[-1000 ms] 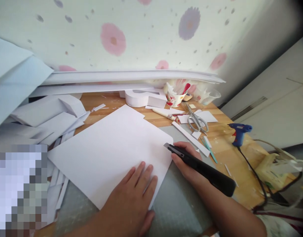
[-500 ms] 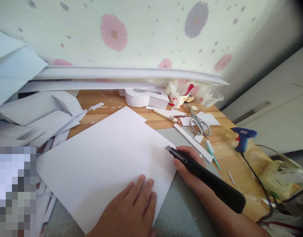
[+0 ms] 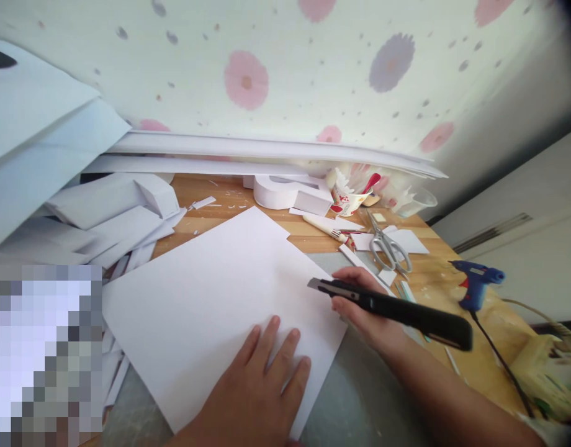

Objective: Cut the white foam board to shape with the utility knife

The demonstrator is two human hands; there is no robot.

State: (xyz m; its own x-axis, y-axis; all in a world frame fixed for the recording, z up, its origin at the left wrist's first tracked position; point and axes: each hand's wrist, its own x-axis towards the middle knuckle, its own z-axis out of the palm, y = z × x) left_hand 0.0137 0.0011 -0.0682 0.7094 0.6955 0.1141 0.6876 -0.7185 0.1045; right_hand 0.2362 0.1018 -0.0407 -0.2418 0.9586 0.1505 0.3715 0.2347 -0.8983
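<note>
A large white foam board or card sheet (image 3: 206,292) lies on a grey cutting mat (image 3: 355,385), one of its corners notched at the far side. My left hand (image 3: 267,379) rests flat on the near part of the sheet with fingers spread. In my right hand (image 3: 364,310) is a black utility knife (image 3: 401,313), gripped between thumb and fingers near its front. Its blade is out and points left over the right part of the sheet; whether the tip touches the surface I cannot tell.
Folded white offcuts (image 3: 113,205) pile up at the left. Behind the sheet stand a white letter-like form (image 3: 290,195) and a printed paper cup (image 3: 348,202). Silver scissors (image 3: 390,248) lie at the right, beyond them a blue glue gun (image 3: 476,279) with its cord.
The view has shifted, so most things appear farther right. My right hand has tilted the knife flatter and its blade sits farther in over the sheet. The left hand's fingers are spread wider.
</note>
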